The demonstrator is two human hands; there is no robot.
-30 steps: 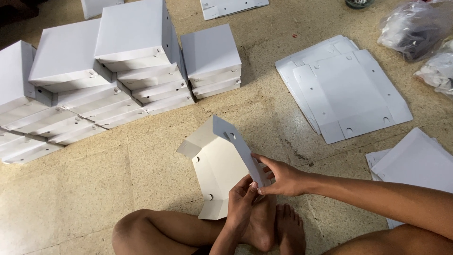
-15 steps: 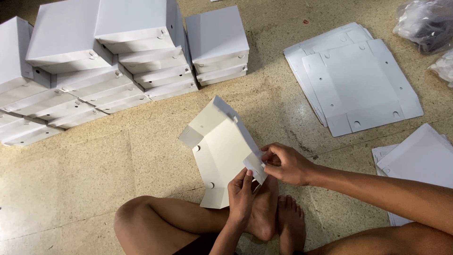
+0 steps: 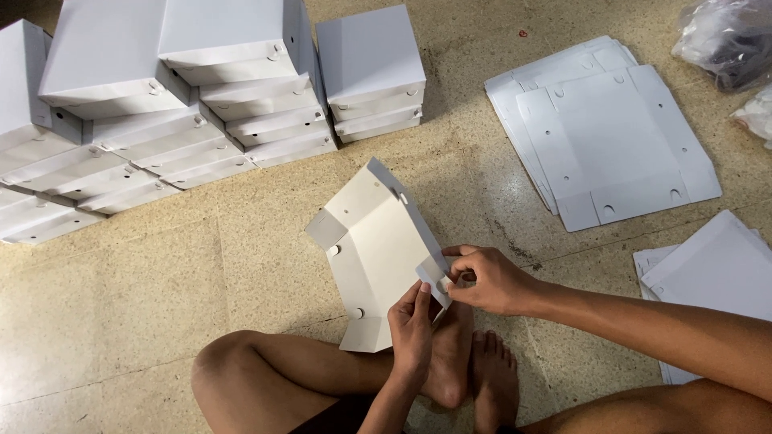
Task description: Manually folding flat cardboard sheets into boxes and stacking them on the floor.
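Observation:
I sit cross-legged on a stone floor with a half-folded white cardboard box blank (image 3: 376,249) in front of my feet. Its far side flap stands up, and its cream inner face points toward me. My right hand (image 3: 489,279) pinches a small corner tab at the blank's near right corner. My left hand (image 3: 414,325) grips the same corner from below, fingers curled on the edge. Both hands meet at that corner.
Stacks of finished white box lids (image 3: 173,104) fill the upper left, with another stack (image 3: 371,72) beside them. A pile of flat white blanks (image 3: 611,137) lies at the upper right, more sheets (image 3: 716,281) at the right edge. Plastic bags (image 3: 728,40) sit in the top right corner.
The blank has been lowered and turned so that its inner face shows. Both hands have closed in on the near right corner tab. The view has shifted slightly.

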